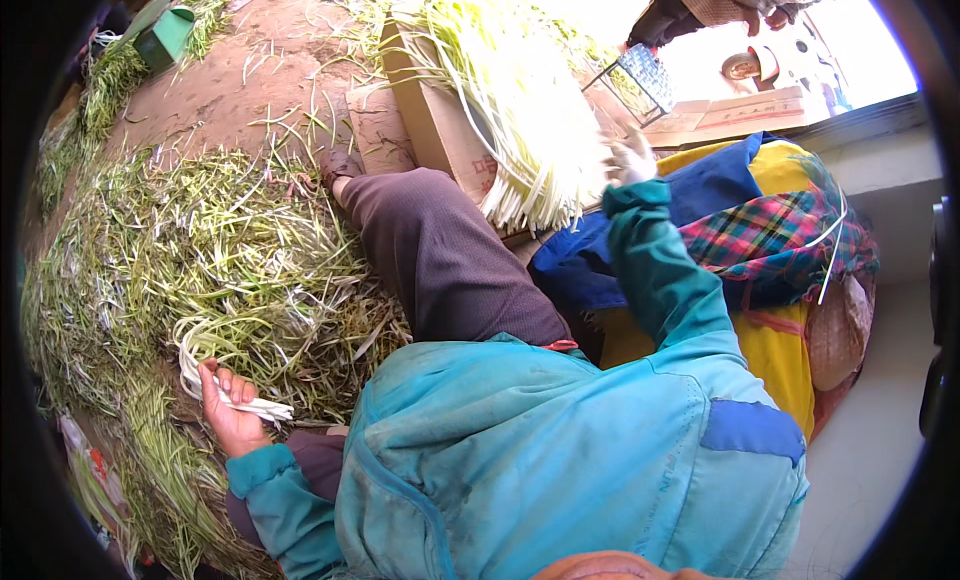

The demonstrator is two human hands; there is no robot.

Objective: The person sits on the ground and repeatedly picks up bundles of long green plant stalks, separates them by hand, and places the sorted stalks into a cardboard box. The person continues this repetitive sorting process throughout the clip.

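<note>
My left hand point(234, 413), at the lower left, is closed around a small bunch of pale leafy stalks point(259, 406). The bunch's long leaves bend back over my fingers, and its white ends point towards my body. At the upper right, my right hand point(631, 158) is blurred by motion and bright light. Its fingers look spread, with nothing visible in them. It is beside a big pile of similar white-to-yellow-green stalks point(525, 141), white ends towards me. An open cardboard box point(450, 122) holds this pile; glare washes out its far part.
Heaped loose leaves and trimmings point(225, 257) cover the floor at left. A green dustpan point(165, 38) lies beyond. A woven-seat stool point(646, 76) stands near another person point(705, 6). Yellow, blue and plaid cloths point(765, 235) lie bundled on my right, near a wall point(885, 385).
</note>
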